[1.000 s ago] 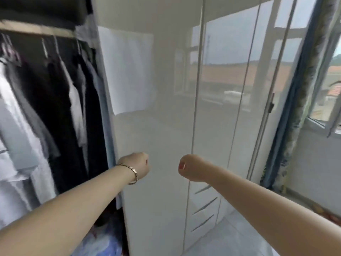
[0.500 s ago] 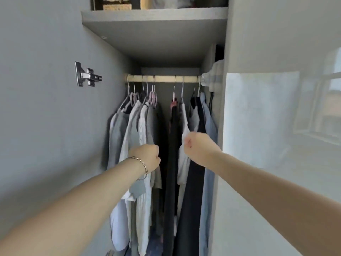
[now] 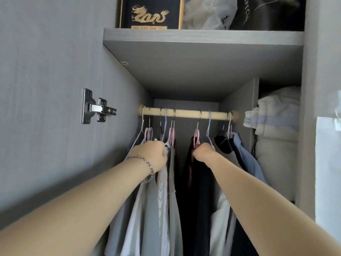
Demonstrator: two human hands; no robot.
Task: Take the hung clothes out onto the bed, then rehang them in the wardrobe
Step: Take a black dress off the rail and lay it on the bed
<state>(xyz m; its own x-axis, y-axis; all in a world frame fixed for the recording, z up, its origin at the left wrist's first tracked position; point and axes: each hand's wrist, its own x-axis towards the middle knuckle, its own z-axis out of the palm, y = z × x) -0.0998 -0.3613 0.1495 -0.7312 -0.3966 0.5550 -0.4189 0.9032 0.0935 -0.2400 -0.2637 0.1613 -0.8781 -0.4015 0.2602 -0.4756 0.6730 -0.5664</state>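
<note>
**Grey wardrobe, both hands up among the hangers**

Grey wardrobe (image 3: 55,71) walls frame a wooden rail (image 3: 186,114) under a shelf (image 3: 184,36), which carries a box with a gold dragon (image 3: 149,13). All the hung clothes are on the rail. The left hand (image 3: 153,154), with a bracelet (image 3: 147,169) at the wrist, is fisted round the tops of the pale garments (image 3: 158,209) on the left. The right hand (image 3: 203,151) has its fingers curled tight on the neck of a dark garment (image 3: 199,191), just beside a pink hanger (image 3: 196,137). A blue shirt (image 3: 247,159) hangs at far right. A metal hinge (image 3: 96,107) sits on the left wall.
</note>
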